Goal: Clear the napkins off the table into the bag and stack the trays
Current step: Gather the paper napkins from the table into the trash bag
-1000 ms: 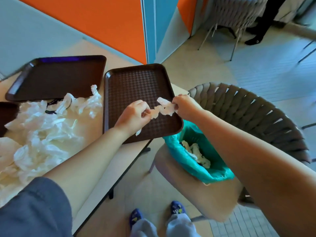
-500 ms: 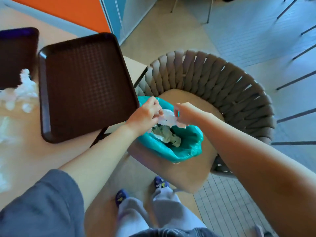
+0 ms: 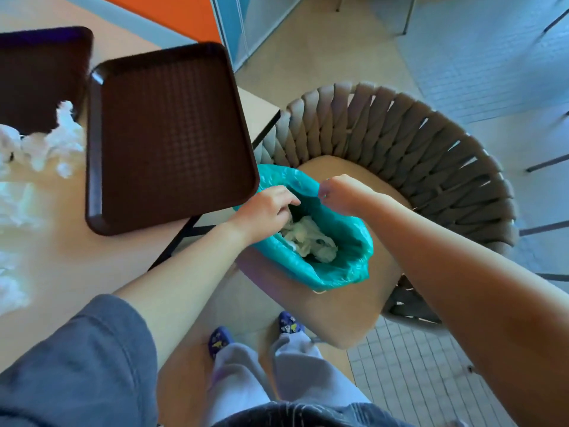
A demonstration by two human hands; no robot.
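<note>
A teal bag [image 3: 354, 266] stands open on a chair seat, with crumpled white napkins [image 3: 311, 238] inside it. My left hand [image 3: 264, 211] is at the bag's near rim; its loosely curled fingers dip into the mouth and I see nothing in them. My right hand [image 3: 341, 194] pinches the bag's far rim. A brown tray [image 3: 172, 134] lies bare on the table corner beside the bag. A second brown tray [image 3: 37, 75] lies further left. Loose white napkins [image 3: 61, 140] are heaped on the table between and below the trays.
The table [image 3: 77, 251] edge runs diagonally just left of the bag. A woven grey chair [image 3: 400, 143] curves around the seat [image 3: 338, 318] that bears the bag. My feet [image 3: 221, 340] stand on the floor between table and chair.
Both hands carried a napkin piece from over the tray to the bag. The piece is no longer between my hands; my right hand now pinches the rim.
</note>
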